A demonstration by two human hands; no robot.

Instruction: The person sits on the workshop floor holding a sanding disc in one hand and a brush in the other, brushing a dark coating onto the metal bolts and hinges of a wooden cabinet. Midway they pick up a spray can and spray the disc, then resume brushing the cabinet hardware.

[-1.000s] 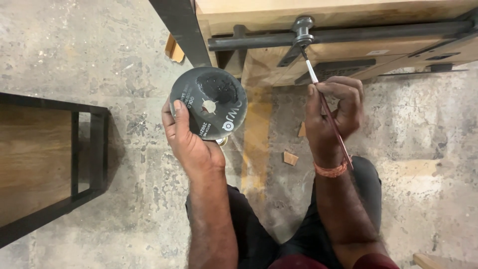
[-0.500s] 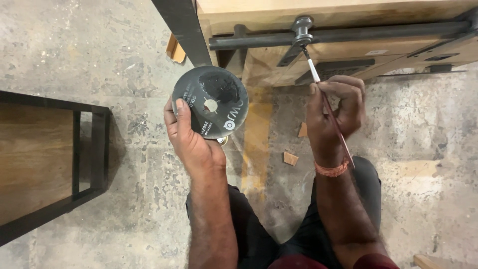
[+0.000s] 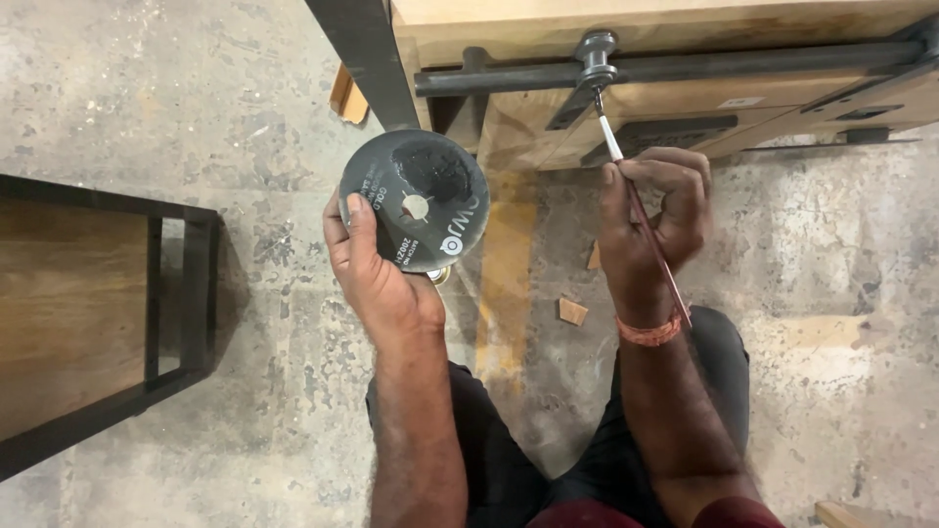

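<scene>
Concrete floor (image 3: 176,108), grey and stained. Wooden cabinet (image 3: 646,20) with dark metal bar (image 3: 743,66) and round fitting (image 3: 596,47). Left hand (image 3: 377,279), fingers closed on a dark grinding disc (image 3: 416,200) held flat. Right hand (image 3: 650,220), fingers pinching a thin paintbrush (image 3: 626,176), tip touching the fitting.

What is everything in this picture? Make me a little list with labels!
left hand: holds a round dark disc with a centre hole, a patch of black paint on it
right hand: grips a thin paintbrush
brush tip: touches the dark metal knob on a metal bar
above the bar: wooden furniture
floor: stained concrete with small wood scraps
left side: wood panel in a black metal frame
wrist: orange thread band
</scene>
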